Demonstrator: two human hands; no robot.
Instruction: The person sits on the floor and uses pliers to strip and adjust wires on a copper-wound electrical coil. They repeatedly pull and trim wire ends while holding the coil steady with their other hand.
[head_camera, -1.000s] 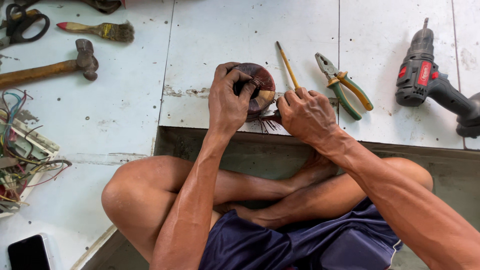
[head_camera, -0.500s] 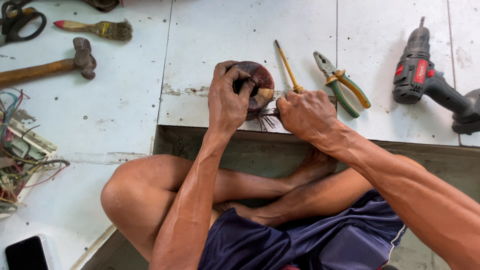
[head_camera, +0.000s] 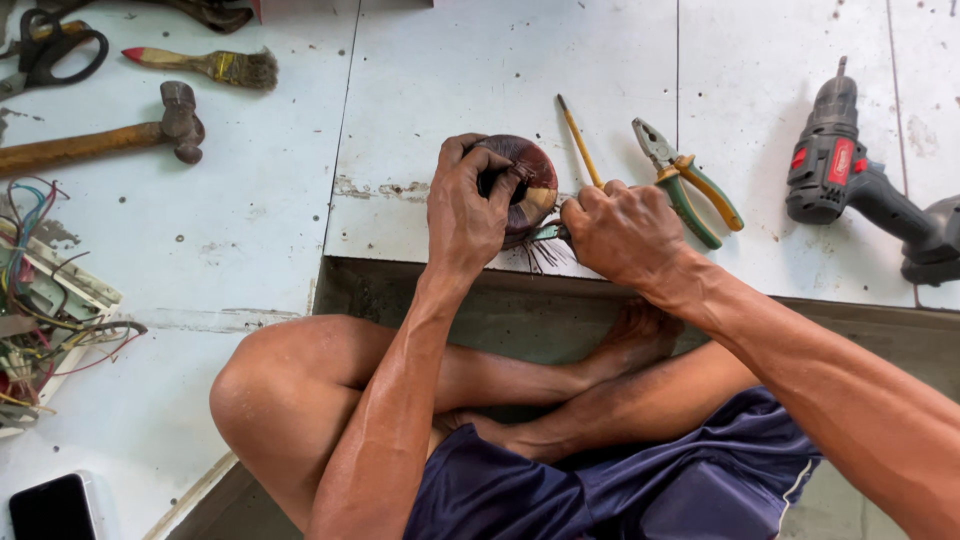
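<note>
I see one round brown coil (head_camera: 530, 180), wound like a fat ring, sitting on the white tiled floor (head_camera: 450, 80) right at the edge of a step. My left hand (head_camera: 468, 210) is wrapped over its top and covers most of it, so I cannot see its middle. My right hand (head_camera: 622, 232) is closed around a small tool (head_camera: 545, 233) just beside the coil. Only a tip of that tool shows, and I cannot tell what kind it is. Some thin dark wires (head_camera: 540, 256) stick out under the coil. They are too fine for me to count.

Past my right hand lie one yellow screwdriver (head_camera: 578, 138) and one pair of pliers (head_camera: 690, 182) with green and orange handles. Further right is one grey and red drill (head_camera: 860, 190), cut off at the edge.

On the left I count one hammer (head_camera: 110, 140), one paintbrush (head_camera: 205, 65) and one pair of scissors (head_camera: 50, 50), partly cut off. A box of tangled coloured wires (head_camera: 50, 290) and one dark phone (head_camera: 50, 508) sit at the left edge.
</note>
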